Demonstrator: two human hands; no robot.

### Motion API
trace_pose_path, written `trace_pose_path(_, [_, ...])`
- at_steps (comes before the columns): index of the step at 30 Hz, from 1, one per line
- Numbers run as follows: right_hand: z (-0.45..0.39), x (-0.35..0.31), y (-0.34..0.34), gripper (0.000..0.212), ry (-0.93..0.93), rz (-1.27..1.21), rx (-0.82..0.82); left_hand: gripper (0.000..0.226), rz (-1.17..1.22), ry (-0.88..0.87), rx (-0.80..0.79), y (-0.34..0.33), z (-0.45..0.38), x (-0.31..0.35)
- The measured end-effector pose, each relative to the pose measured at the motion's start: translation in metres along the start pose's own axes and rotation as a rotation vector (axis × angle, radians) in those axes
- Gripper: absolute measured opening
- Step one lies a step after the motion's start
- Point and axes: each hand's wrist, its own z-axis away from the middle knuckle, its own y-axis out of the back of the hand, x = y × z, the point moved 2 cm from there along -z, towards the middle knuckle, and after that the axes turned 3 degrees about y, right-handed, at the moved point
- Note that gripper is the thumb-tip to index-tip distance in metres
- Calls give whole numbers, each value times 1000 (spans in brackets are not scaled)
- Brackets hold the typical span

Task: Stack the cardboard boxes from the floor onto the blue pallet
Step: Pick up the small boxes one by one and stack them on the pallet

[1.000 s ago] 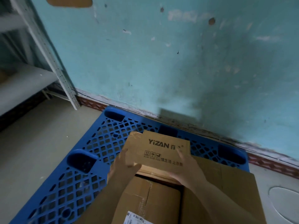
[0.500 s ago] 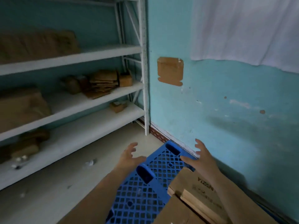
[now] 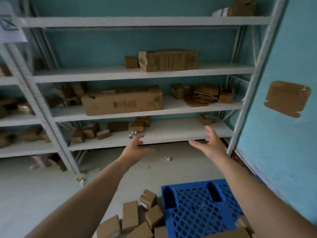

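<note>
Both hands were out front, empty, fingers spread: left hand [image 3: 135, 148], right hand [image 3: 211, 143]; cardboard boxes [image 3: 135, 219] lay heaped on the floor, touching the blue pallet [image 3: 197, 213] on its left.

A white metal shelf rack [image 3: 137, 73] is standing against the teal wall [image 3: 277, 143], holding a long carton [image 3: 122, 101] and flattened cardboard [image 3: 202, 97]. A brown patch [image 3: 287, 98] is sticking to the wall beside it.
</note>
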Motion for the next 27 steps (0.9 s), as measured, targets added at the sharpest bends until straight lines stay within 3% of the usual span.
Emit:
trace_pose_path(7, [30,-72,-135,94,127,27,-149,72,108,106,179,135,56,-66])
trace_pose_path(16, [88,-125,-284,100,108,2,-273,74,49,123,226,273,113,-151])
trace_pose_path(27, [107,-132,-397,99,61,21,-284,73,69,145,186,338,87,-209])
